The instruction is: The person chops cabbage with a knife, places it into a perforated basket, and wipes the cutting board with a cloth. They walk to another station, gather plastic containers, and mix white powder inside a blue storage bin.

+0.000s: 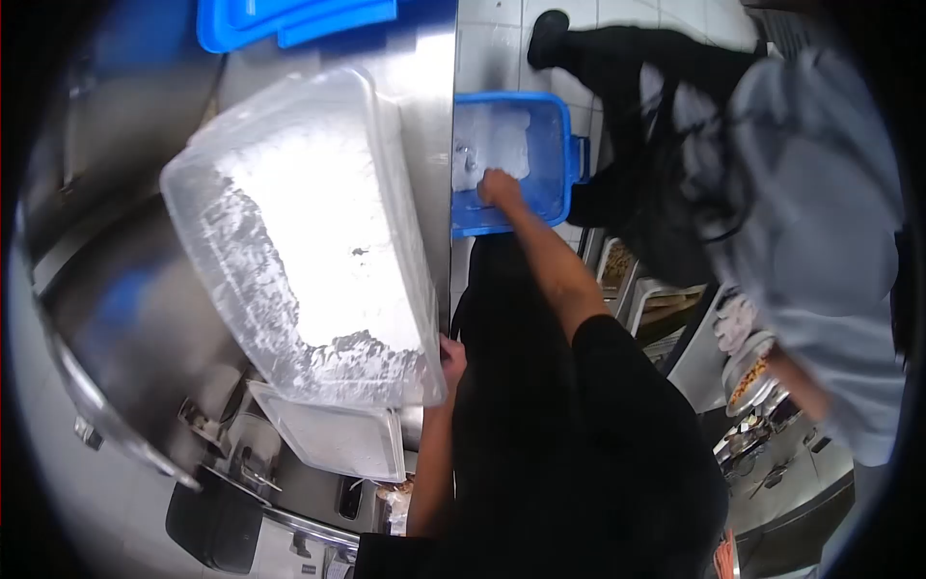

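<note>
A large translucent plastic tub with white powder spread over its bottom lies on the steel counter. At its near corner, my left hand is closed on the rim. My right hand reaches down into a blue bin beside the counter, its fingers curled. White powder covers part of the bin's bottom, and something small and shiny lies there. What my right hand grips, if anything, is too small to make out.
A blue lid lies at the counter's top. Beside the tub is a translucent lid. Another person in a grey top stands close on the right, a hand near a bowl. Food trays stand between us.
</note>
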